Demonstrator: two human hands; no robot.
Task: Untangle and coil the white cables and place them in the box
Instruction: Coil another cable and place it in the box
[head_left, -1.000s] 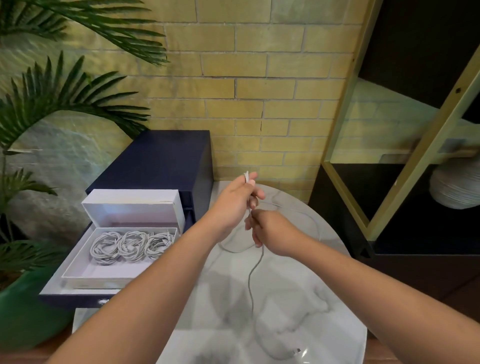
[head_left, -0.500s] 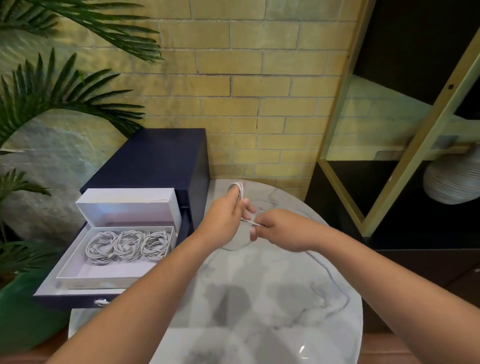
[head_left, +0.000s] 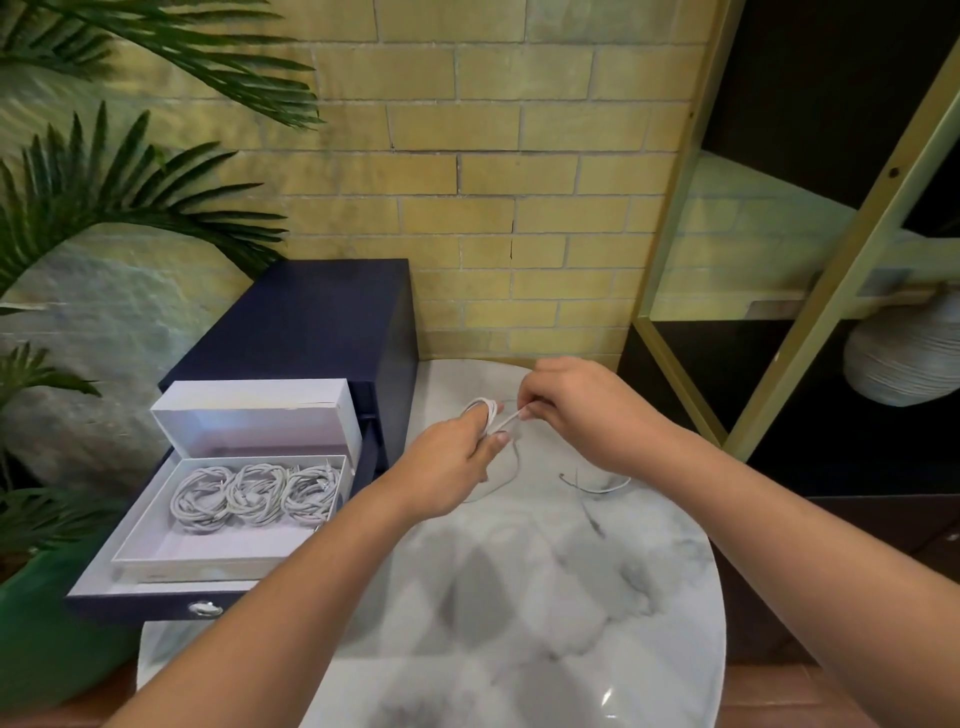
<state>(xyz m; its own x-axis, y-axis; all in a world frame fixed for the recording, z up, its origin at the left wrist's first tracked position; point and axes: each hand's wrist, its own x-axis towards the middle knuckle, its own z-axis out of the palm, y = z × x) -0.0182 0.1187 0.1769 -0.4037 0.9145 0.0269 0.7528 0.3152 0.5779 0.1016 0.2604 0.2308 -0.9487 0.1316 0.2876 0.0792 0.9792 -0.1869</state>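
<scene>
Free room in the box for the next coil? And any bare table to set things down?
Box: a bare floor strip between the three coils and its near wall; the far half is full. Table: the near half is bare marble. It is crowded at the far end, where the left hand and right hand hold the cable and its tail trails.

Home interior: brick wall (head_left: 519, 171), potted palm (head_left: 104, 197), marble table (head_left: 571, 597).

Partly wound in small loops round the left hand (head_left: 447, 457): thin white cable (head_left: 485, 410), one short taut stretch pinched by the right hand (head_left: 582, 415), slack tail curving off to the right. Far left: open white rectangular cardboard box (head_left: 208, 545), lid upright behind, three coiled white cable bundles (head_left: 257, 493) side by side at its far end.
</scene>
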